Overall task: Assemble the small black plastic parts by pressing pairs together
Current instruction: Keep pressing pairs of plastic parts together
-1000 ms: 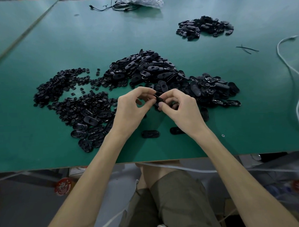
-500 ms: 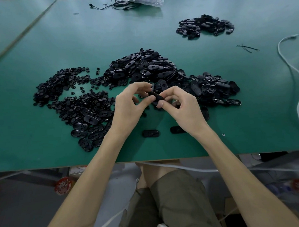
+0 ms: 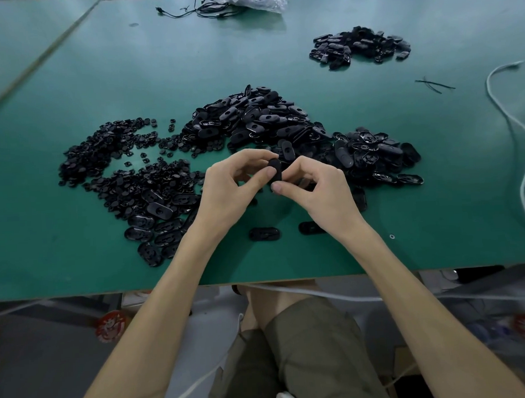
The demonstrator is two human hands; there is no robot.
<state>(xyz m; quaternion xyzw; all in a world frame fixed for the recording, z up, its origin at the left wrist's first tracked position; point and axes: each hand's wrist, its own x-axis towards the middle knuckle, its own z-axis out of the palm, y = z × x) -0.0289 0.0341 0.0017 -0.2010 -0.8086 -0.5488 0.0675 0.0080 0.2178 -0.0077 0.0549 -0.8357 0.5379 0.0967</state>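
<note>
Oval part (image 3: pixel 275 171) pinched between both my hands, held above table (image 3: pixel 77 252), just in front of heap of oval shells (image 3: pixel 251 118). Left hand (image 3: pixel 228 194): thumb and curled fingers grip part's left side. Right hand (image 3: pixel 321 193): thumb at lower end, forefinger curled over top, gripping same part. Heap of smaller bits (image 3: pixel 102 151) to my left. Loose oval (image 3: pixel 264 234) near table edge, second oval (image 3: pixel 309 227) beside it, partly behind my right wrist. Far pile (image 3: pixel 360 45) at back right, white cord (image 3: pixel 520 145) along right side
</note>
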